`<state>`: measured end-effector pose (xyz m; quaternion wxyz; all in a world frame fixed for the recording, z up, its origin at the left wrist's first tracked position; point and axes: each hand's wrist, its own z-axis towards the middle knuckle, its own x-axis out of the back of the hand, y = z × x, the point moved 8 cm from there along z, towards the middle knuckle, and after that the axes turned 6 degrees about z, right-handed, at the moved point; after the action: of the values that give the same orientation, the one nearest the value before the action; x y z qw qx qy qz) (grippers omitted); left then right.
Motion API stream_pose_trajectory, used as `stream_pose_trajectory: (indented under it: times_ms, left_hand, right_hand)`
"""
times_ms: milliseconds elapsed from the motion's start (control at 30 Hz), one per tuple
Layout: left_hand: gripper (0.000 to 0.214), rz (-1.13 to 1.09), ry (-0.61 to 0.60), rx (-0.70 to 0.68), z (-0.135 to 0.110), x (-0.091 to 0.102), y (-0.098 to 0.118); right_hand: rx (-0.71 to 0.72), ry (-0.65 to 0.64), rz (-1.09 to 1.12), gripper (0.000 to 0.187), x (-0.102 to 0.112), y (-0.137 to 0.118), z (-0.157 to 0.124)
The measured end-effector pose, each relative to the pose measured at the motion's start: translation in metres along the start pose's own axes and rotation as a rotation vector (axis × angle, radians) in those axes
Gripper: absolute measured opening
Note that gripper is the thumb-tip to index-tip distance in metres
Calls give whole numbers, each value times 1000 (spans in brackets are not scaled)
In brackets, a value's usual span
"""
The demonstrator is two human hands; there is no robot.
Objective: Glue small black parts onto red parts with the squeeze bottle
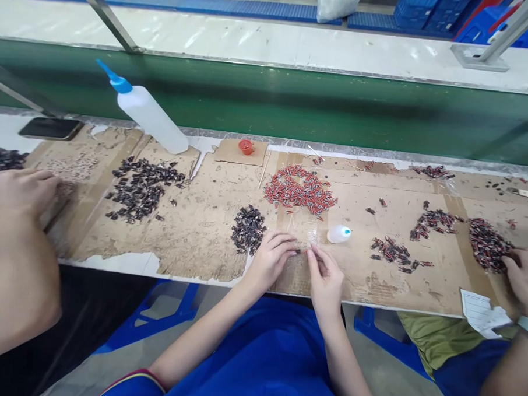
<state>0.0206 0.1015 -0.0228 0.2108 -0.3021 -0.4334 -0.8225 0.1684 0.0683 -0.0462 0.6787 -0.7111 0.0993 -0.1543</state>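
Note:
My left hand (271, 258) pinches a small black part (297, 251) over the cardboard. Facing it, my right hand (326, 275) has thumb and forefinger closed on a small red part (306, 251). The two parts are close together; whether they touch is too small to tell. Left of my left hand lies a pile of black parts (248, 229). Beyond both hands spreads a heap of red-and-silver parts (300, 189). A small white bottle with a blue tip (339, 234) lies just beyond my right hand.
Cardboard (201, 230) covers the bench. A large white squeeze bottle (151, 117), a red cup (246, 146) and a phone (51, 128) are toward the back. Co-workers' hands reach in at left (21, 190) and right (523, 276), near more part piles.

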Motion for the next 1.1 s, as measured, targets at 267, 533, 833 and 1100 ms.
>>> stream_pose_trajectory:
  times_ms: [267, 533, 833, 1100]
  left_hand:
    - [14, -169, 6, 142, 5, 11, 5]
    - [15, -212, -7, 84, 9, 16, 16]
    - [15, -274, 3, 188, 9, 17, 14]
    - [11, -424, -45, 347, 11, 10, 11]
  right_hand:
    - [-89, -33, 103, 24, -8, -1, -2]
    - [-145, -23, 194, 27, -9, -4, -3]
    - [-54, -29, 108, 27, -11, -9, -6]
    - [40, -14, 42, 19, -3, -12, -2]
